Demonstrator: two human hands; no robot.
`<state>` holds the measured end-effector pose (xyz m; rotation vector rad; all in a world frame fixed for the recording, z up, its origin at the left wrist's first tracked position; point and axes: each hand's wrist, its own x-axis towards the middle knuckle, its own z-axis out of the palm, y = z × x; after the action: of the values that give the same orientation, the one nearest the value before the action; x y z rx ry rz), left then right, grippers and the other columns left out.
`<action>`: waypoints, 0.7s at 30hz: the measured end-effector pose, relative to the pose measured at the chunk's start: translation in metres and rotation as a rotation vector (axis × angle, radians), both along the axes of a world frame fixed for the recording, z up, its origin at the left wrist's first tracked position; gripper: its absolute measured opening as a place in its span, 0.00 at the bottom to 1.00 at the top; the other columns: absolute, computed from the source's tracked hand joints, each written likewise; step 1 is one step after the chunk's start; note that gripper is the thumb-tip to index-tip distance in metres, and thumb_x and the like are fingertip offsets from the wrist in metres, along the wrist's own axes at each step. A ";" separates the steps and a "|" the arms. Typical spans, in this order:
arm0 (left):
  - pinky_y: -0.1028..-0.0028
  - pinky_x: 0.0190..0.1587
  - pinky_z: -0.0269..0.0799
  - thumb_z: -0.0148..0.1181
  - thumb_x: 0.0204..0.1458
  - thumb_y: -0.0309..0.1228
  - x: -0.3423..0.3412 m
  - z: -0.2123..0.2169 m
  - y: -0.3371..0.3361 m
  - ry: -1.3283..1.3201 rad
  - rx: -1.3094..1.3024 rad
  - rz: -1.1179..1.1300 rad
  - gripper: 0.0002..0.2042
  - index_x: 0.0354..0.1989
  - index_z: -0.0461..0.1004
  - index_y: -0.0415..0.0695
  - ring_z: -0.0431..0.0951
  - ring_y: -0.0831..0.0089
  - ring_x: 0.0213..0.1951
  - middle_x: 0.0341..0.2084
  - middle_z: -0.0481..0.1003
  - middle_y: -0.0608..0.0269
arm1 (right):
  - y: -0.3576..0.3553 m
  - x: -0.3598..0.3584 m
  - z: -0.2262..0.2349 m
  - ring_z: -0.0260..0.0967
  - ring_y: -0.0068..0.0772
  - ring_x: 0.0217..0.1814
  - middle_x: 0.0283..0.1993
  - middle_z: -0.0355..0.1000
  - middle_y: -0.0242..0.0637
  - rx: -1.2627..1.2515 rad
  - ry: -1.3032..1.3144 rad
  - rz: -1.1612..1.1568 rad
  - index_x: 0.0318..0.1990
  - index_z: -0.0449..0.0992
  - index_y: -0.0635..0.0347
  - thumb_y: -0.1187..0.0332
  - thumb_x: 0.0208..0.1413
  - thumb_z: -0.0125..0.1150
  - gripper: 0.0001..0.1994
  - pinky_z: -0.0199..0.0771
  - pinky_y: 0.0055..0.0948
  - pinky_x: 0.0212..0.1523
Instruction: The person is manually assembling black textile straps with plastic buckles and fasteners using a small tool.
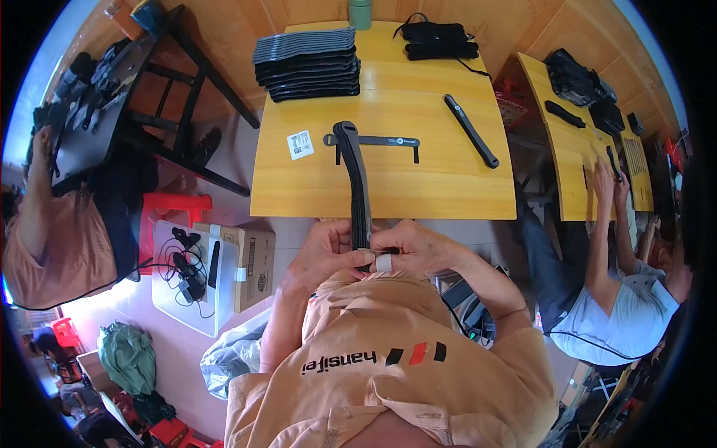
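Note:
A bundle of long black flat strips with rounded ends (355,175) reaches from my lap over the table's near edge. My left hand (328,252) is closed round its near end from the left. At the same end, my right hand (411,246) pinches the bundle from the right; a pale band wraps one of its fingers. What lies between the fingertips is partly hidden. Beneath the bundle's far end, a single black strip (392,140) lies crosswise on the table with two short black pieces below it. Another black strip (470,131) rests slantwise to the right.
The yellow table (314,198) carries a stack of black strips (306,63), a white label (300,145), a black bundle (441,41) and a green bottle (360,13). Left stand a red stool (172,203), cables (187,272) and a cardboard box (255,269). People sit on both sides.

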<state>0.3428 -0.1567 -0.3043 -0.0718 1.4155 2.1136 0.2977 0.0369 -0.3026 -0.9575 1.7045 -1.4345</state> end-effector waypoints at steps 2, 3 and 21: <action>0.78 0.37 0.73 0.61 0.38 0.20 -0.001 0.000 -0.002 0.024 -0.009 -0.025 0.22 0.46 0.67 0.34 0.76 0.76 0.33 0.33 0.75 0.59 | -0.002 0.000 0.005 0.53 0.21 0.18 0.16 0.59 0.35 -0.022 -0.054 -0.009 0.25 0.67 0.66 0.66 0.49 0.59 0.11 0.55 0.24 0.20; 0.78 0.37 0.73 0.61 0.38 0.20 -0.003 -0.001 -0.003 0.025 -0.010 -0.020 0.22 0.46 0.67 0.34 0.76 0.76 0.33 0.33 0.75 0.59 | -0.001 -0.001 0.006 0.59 0.23 0.20 0.18 0.62 0.36 -0.018 -0.057 0.020 0.27 0.67 0.66 0.71 0.47 0.54 0.07 0.60 0.24 0.22; 0.78 0.35 0.73 0.61 0.38 0.22 -0.003 -0.010 0.006 -0.049 0.307 0.068 0.26 0.49 0.63 0.31 0.75 0.74 0.33 0.32 0.73 0.59 | -0.003 0.007 -0.008 0.56 0.15 0.10 0.17 0.66 0.33 -0.217 -0.745 -0.212 0.24 0.69 0.63 0.71 0.49 0.54 0.06 0.51 0.15 0.11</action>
<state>0.3401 -0.1509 -0.3146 -0.0512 1.0603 2.3443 0.3045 0.0342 -0.3110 -0.2663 1.1256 -1.8410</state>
